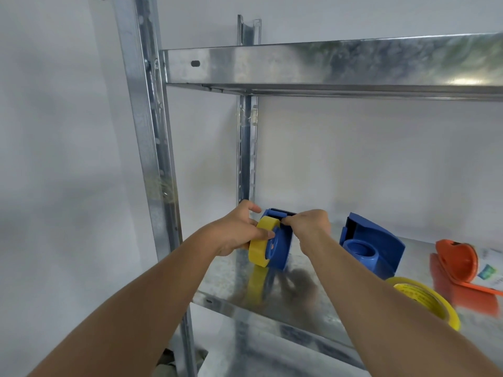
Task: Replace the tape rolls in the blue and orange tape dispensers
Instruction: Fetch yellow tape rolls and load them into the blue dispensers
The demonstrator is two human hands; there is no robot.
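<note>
A blue tape dispenser stands on the metal shelf with a yellow tape roll on its hub. My left hand grips the roll and dispenser from the left side. My right hand pinches the tape end at the dispenser's toothed top edge. A second blue dispenser with a bare hub lies to the right. An orange dispenser lies at the far right. Another yellow tape roll lies flat near the shelf's front edge.
A galvanised upper shelf hangs overhead. Steel uprights stand at the left and behind the dispenser. A white printed label or packet lies beside the orange dispenser. White wall fills the background.
</note>
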